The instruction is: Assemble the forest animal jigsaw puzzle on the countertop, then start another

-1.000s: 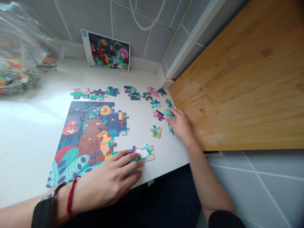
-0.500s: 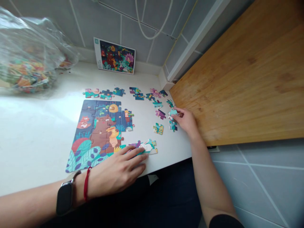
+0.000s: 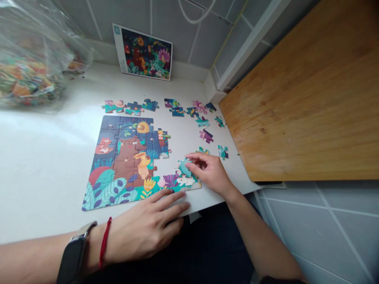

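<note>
A partly joined jigsaw puzzle [image 3: 124,157] with a bear and plants lies on the white table. Between the thumb and fingers of my right hand [image 3: 210,171] is a teal and white puzzle piece [image 3: 184,167], just above the white rabbit piece [image 3: 186,180] in the bottom row. My left hand [image 3: 160,221] rests at the puzzle's lower edge, fingers stretched out and apart, fingertips by the bottom row. Partly hidden behind my right hand is a teal and yellow piece [image 3: 202,150]. Another teal piece [image 3: 223,152] lies to its right.
Several loose pieces [image 3: 177,111] lie along the back and right of the table [image 3: 38,157]. A picture card [image 3: 145,53] leans on the tiled wall. A clear plastic bag [image 3: 32,75] of colourful pieces stands at left; a wooden board [image 3: 302,118] bounds the right.
My right hand has picked up the teal and white piece from the right side and carried it left to the puzzle's lower right. My left hand has shifted slightly down.
</note>
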The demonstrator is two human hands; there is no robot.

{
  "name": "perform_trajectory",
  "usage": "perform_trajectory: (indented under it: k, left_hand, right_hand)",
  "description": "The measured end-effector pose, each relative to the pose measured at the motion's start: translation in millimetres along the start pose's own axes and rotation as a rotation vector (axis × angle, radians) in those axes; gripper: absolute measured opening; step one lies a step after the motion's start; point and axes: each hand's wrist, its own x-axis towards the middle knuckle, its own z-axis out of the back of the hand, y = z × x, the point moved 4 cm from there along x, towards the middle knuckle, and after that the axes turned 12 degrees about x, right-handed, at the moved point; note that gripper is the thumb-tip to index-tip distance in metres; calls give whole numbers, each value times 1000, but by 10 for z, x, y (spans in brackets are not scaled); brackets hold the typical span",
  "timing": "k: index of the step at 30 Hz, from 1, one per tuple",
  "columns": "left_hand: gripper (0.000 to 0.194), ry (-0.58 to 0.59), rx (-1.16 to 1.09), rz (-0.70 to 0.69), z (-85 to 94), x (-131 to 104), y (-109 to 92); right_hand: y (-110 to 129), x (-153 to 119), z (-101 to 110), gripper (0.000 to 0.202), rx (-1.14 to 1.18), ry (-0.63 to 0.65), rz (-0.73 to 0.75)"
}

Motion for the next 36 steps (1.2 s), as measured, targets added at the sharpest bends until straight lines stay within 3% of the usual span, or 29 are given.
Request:
perform_trajectory:
  k: [7, 36]
  left_hand:
    - [16, 17, -23, 15, -2, -12, 16]
    - [16, 18, -40, 14, -13, -7, 24]
  right_hand:
    - [50, 29, 10, 16, -139, -7, 128]
    - [59, 41, 153, 18, -210, -57, 154]
